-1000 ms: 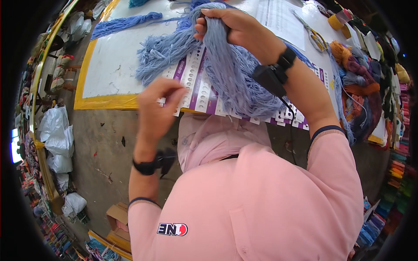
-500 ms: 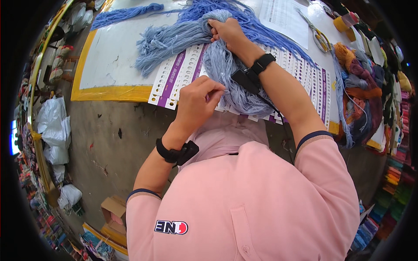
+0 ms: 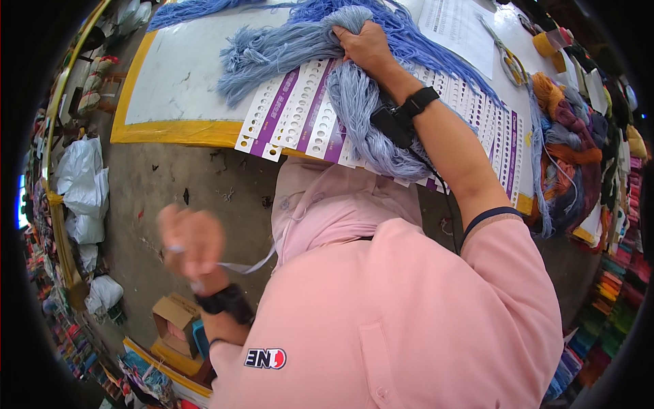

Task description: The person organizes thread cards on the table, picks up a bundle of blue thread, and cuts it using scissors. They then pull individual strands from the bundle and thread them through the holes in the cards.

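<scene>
grey-blue skein: lies on the white, yellow-edged table, mid-width, one frayed end spread toward the table's left side, the looped end trailing to its near edge.

right hand: over the table, fingers closed round the skein's bunched middle, clenched, thumb side uppermost.

left hand: off the table's near edge, low and to its left; blurred. something pale shows at the fingers; cannot tell whether they grip it. a pale strand runs between this wrist and the lap.

under the skein, along the table's near edge: overlapping punched cards, white and purple, some jutting out. toward the table's far side: deeper blue yarn and a printed sheet. at the table's right: scissors, then a mixed-colour yarn bundle.

handling, by judgement: light, soft, limp; loose strands likely to snag or tangle, little risk of breakage. best held at the gathered middle, whole bunch in the fist; the loose ends would give poor control.
</scene>
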Demonstrator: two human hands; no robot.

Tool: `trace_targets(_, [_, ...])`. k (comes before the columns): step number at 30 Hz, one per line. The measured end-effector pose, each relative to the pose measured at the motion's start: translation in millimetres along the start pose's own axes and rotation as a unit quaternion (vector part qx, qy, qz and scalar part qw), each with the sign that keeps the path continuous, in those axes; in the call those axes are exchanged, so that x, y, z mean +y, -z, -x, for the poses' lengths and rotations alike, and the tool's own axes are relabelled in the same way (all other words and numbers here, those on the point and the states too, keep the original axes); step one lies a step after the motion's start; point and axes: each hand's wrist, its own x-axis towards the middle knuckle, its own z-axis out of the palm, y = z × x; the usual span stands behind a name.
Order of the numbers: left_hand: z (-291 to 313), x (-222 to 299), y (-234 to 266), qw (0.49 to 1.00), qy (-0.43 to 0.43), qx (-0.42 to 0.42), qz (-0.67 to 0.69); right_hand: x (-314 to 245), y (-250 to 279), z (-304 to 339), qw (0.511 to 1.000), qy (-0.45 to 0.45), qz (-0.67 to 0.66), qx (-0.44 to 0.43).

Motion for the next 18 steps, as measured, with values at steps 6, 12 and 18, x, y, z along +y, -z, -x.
trace_targets(6, [81, 86, 30, 0.628, 0.281, 0.339, -0.641, -37, 23, 3, 0.951, -0.124, -0.262, -0.107])
trace_targets(12, [-60, 9, -15, 0.781, 0.188, 0.114, -0.584, -181, 93, 36, 0.816, -0.125, -0.5, -0.263])
trace_targets(18, [-224, -88, -72, 0.743, 0.129, -0.117, -0.646, -270, 130, 48, 0.858, 0.002, -0.442, -0.262])
